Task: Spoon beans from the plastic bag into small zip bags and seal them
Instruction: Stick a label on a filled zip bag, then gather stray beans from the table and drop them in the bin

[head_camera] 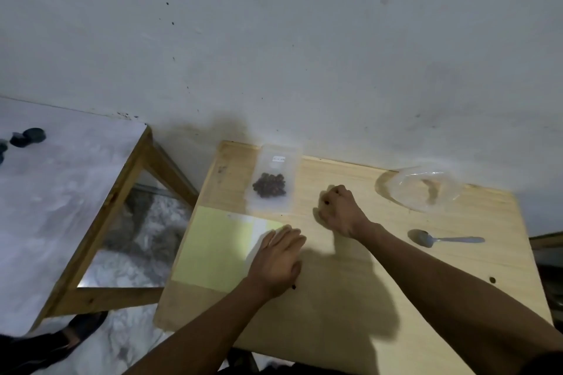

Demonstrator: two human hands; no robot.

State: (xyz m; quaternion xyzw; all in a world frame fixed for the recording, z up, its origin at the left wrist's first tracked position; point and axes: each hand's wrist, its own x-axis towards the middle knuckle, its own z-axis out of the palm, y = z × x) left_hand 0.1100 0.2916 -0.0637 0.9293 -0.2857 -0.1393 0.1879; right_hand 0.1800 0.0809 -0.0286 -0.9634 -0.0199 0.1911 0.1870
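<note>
1. The left hand [278,259] is nearest the camera. It lies flat with straight fingers on the near edge of a pale yellow sheet [213,246], probably to keep the sheet, or a small clear bag on it, from sliding. Whether a bag lies under the fingers is too faint to tell.
2. Just beyond the left hand, the right hand [339,210] rests on the wooden table [350,298] with its fingers curled into a loose fist. I cannot tell whether it pinches anything.
3. A small zip bag [271,183] holding dark beans lies flat beyond the yellow sheet, by the table's far edge. It looks like a finished portion set aside out of the way.
4. The spoon [441,239] lies on the table to the right of the right hand, bowl toward the hand, within easy reach for the next scoop.
5. The clear plastic bag [423,189] sits beyond the spoon, mouth spread open, apparently nearly empty.
</note>
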